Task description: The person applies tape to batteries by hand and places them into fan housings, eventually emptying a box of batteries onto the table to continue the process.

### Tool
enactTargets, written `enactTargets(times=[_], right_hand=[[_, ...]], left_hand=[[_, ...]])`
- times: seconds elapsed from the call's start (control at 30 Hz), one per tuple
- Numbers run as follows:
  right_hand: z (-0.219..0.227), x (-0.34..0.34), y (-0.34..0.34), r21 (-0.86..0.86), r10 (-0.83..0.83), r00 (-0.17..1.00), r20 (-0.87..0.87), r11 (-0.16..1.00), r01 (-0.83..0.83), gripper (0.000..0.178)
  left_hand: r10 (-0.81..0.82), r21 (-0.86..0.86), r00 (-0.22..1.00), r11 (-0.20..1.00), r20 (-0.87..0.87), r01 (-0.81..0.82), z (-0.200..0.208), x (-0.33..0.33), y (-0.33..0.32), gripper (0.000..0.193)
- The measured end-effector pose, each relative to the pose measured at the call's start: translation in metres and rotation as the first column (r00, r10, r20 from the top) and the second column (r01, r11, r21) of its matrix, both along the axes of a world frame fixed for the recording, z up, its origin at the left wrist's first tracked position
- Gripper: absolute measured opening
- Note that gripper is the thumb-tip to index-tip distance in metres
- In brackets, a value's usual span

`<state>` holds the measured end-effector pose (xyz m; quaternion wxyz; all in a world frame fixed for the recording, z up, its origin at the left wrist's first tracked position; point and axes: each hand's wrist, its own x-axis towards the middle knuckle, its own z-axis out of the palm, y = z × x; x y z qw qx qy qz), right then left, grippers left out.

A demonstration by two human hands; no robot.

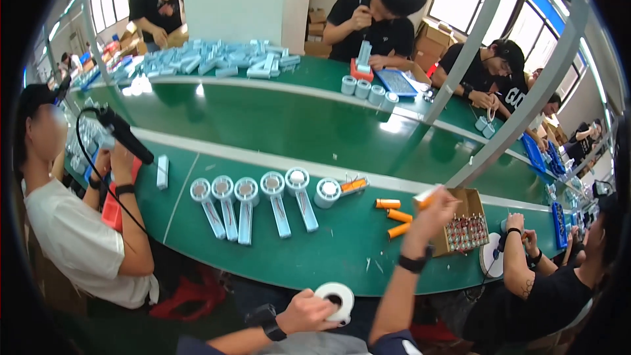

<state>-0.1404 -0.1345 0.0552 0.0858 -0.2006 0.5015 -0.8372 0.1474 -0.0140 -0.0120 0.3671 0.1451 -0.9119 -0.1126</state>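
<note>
Low, near the table's front edge, my left hand point(307, 312) grips a white roll point(336, 294), probably tape, with fingers at its dark centre hole. My right hand point(428, 219) is raised over the table beside a cardboard box, its fingers closed around an orange cylindrical battery point(429, 198) with a white patch on it. Several more orange batteries point(399, 215) lie just left of that hand. Further left stands a row of light blue handheld housings point(245, 192), round cups on handles with wires showing. The rightmost housing point(327, 192) has an orange battery against its far side.
The cardboard box point(483, 213) holds several small round metal parts with red wires. A black tool point(125, 135) on a cable hangs at left, near a co-worker in white. Another co-worker sits close at right, by a white disc point(491, 255). Blue casings point(210, 56) pile up across the table.
</note>
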Motion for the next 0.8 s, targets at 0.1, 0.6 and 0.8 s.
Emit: enactTargets(times=[0.1,0.6,0.8], right_hand=[[0.022,-0.014,0.018,0.025,0.061,0.959,-0.276,0.998,-0.056,0.021],[-0.081,0.052,0.200,0.416,0.270,0.958,0.094,0.864,-0.284,0.014],[-0.060,0.049,0.167,0.370,0.290,0.949,0.122,0.874,-0.314,0.011]], left_hand=[[0.252,0.189,0.968,0.951,-0.023,-0.243,0.003,-0.020,-0.039,0.033],[0.506,-0.280,0.765,0.862,0.399,-0.423,0.038,0.074,-0.167,0.032],[0.469,-0.315,0.828,0.871,0.306,-0.377,0.014,0.061,-0.206,0.037]])
